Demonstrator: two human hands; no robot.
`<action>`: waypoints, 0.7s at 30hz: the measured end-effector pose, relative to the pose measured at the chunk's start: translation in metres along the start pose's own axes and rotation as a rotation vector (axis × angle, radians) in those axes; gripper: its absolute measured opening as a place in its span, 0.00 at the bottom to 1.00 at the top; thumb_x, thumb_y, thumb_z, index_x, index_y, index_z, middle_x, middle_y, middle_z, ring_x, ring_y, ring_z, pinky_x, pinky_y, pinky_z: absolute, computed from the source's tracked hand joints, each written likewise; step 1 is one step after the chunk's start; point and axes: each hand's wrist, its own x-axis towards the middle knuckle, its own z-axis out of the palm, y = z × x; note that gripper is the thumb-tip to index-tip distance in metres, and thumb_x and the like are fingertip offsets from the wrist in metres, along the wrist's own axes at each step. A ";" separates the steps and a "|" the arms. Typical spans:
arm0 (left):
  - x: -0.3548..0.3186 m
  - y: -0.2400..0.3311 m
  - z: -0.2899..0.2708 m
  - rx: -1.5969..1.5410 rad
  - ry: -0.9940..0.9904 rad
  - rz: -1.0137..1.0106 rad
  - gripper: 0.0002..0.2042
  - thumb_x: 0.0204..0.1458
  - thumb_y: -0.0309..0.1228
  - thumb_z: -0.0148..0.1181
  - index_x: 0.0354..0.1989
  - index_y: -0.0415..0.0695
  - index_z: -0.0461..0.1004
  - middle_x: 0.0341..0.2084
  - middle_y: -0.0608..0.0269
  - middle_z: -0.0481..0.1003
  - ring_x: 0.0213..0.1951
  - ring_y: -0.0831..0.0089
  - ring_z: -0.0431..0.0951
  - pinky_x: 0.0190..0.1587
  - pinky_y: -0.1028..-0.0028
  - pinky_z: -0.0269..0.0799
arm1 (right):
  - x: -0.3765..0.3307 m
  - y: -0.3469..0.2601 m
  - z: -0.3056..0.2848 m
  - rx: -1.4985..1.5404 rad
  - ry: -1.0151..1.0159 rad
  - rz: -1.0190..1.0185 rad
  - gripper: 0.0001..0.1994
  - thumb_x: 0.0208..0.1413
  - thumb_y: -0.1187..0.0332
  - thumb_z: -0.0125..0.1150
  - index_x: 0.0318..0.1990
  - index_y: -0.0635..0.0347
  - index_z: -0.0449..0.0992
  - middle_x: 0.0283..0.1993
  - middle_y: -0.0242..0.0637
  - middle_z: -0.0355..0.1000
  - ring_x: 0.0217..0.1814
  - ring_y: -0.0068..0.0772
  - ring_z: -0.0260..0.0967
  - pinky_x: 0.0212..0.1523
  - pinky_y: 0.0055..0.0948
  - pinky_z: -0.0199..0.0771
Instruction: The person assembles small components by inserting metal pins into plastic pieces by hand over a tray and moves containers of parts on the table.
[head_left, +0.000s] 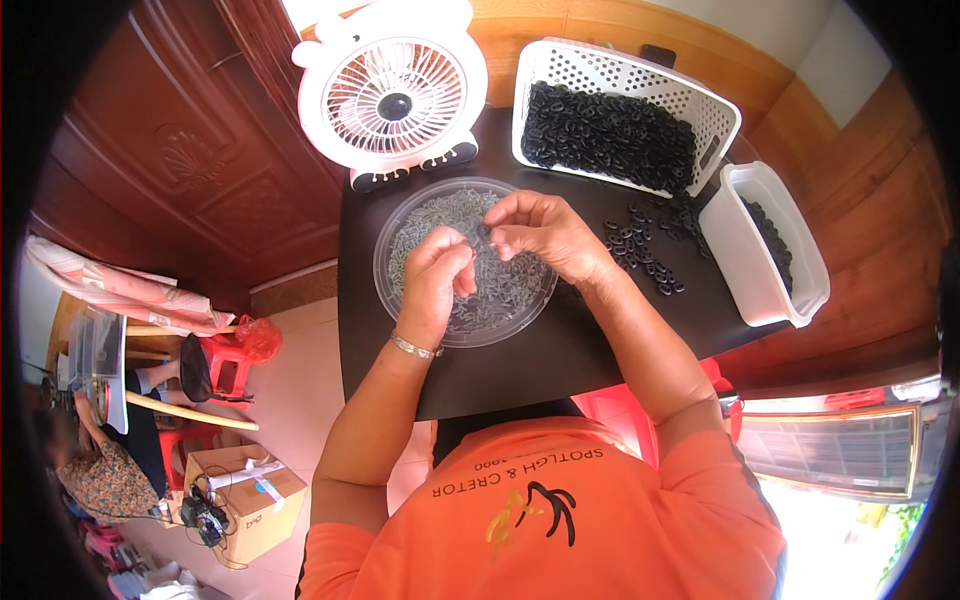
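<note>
Dark tabletop (560,370) work goes best if the left hand (437,275) and right hand (540,232), both pinching small parts I cannot make out, stay low above the clear dish (400,215), so drops land inside.

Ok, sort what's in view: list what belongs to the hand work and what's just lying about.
In use:
left hand
right hand
round clear tray of grey pieces
white basket of black rings
loose black rings
clear tub

Lying about:
white fan
cardboard box
red stool
</note>
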 end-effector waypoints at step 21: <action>-0.001 -0.006 0.003 0.060 0.020 0.003 0.07 0.51 0.30 0.49 0.26 0.40 0.67 0.15 0.67 0.67 0.16 0.82 0.64 0.19 0.82 0.59 | -0.004 0.001 0.010 -0.321 0.058 -0.060 0.08 0.49 0.80 0.59 0.39 0.67 0.73 0.33 0.32 0.72 0.36 0.18 0.68 0.39 0.19 0.70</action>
